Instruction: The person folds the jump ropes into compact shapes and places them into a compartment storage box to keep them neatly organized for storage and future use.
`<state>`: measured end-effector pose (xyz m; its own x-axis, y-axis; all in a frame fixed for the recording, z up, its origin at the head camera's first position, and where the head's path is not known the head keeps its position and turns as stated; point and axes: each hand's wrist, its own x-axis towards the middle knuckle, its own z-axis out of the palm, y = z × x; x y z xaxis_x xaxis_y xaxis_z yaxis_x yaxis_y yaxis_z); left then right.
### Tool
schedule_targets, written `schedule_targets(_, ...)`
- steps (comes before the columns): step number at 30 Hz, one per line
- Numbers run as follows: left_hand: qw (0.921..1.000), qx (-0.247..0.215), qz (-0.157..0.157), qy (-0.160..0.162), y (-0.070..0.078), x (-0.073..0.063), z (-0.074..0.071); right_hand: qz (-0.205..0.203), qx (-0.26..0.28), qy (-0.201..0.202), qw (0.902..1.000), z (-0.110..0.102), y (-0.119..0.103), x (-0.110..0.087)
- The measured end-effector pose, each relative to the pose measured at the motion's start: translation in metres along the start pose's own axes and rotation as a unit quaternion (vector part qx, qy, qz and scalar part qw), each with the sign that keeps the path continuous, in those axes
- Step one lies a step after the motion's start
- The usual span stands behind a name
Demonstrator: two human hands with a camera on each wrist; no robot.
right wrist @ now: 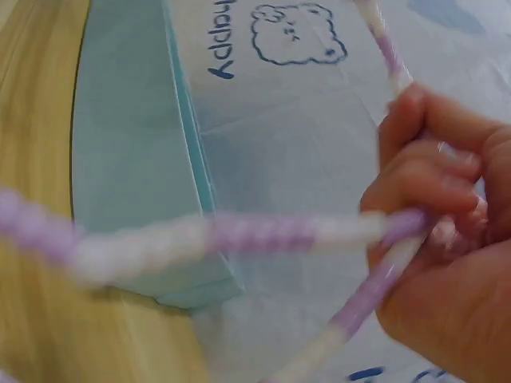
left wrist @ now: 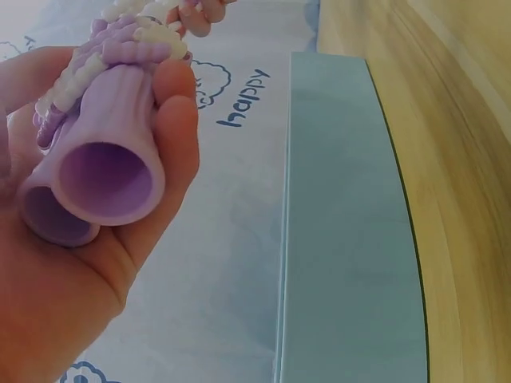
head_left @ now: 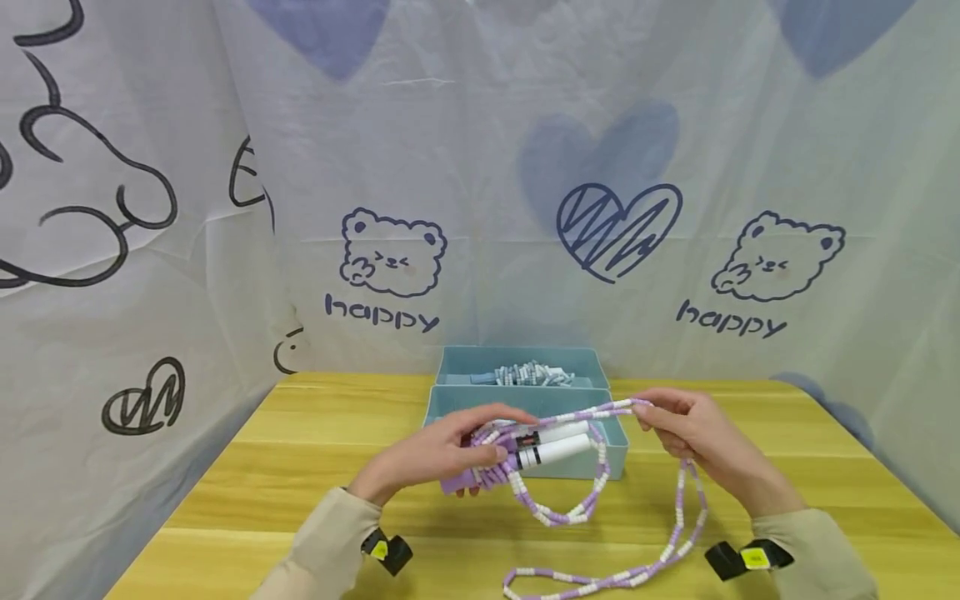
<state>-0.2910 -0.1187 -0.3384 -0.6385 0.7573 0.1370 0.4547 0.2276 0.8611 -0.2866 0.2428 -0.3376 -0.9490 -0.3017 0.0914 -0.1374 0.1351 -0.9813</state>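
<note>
A beaded jump rope in purple and white is held up between both hands. My left hand [head_left: 431, 446] grips its two handles [head_left: 558, 448] side by side, with several turns of beads wound round them. In the left wrist view the hollow purple handle ends [left wrist: 112, 179] face the camera. One beaded loop [head_left: 555, 518] hangs below the handles' white ends. My right hand [head_left: 693, 429] pinches the beaded cord [right wrist: 263, 233], drawn out to the right of the handles. From these fingers the rest of the cord dangles in a long loop [head_left: 637, 575] toward the table's near side.
Behind the hands stands a light blue box [head_left: 611, 462], partly covered by the left hand and rope. A second blue box [head_left: 525, 358] behind it holds a bundled blue and white beaded rope [head_left: 532, 373]. Both stand on a wooden table [head_left: 247, 475] before a printed cloth [head_left: 495, 275].
</note>
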Motion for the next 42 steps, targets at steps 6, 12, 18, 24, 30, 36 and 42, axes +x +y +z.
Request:
schedule_targets(6, 0.9996, -0.030, -0.002, -0.001, 0.000, 0.002, -0.001, 0.010, 0.039, 0.010, 0.9991, -0.007, 0.010, 0.003)
schedule_targets(12, 0.9978, -0.040, -0.007, 0.053, 0.000, 0.003, -0.002, 0.007, -0.146, 0.030, 0.9888, 0.002, 0.016, 0.008)
schedule_targets(18, 0.9923, -0.026, -0.029, 0.118, 0.000, 0.003, -0.005, 0.009, -0.218, -0.067, 0.9736, 0.016, 0.015, 0.005)
schedule_targets(24, 0.9884, -0.022, -0.040, 0.145, -0.001, 0.005, -0.003, -0.017, -0.232, -0.174, 0.9570, 0.045, 0.010, 0.001)
schedule_targets(30, 0.9837, 0.031, -0.054, 0.168, -0.006, 0.008, 0.006, -0.080, -0.245, -0.246, 0.9345, 0.087, -0.002, -0.010)
schedule_targets(36, 0.9771, 0.134, -0.035, 0.162, -0.005, 0.013, 0.016, -0.132, -0.234, -0.228, 0.9358, 0.119, -0.010, -0.023)
schedule_targets(42, 0.9585, 0.248, -0.018, 0.139, -0.005, 0.017, 0.025, -0.179, -0.180, -0.167, 0.9528, 0.132, -0.008, -0.027)
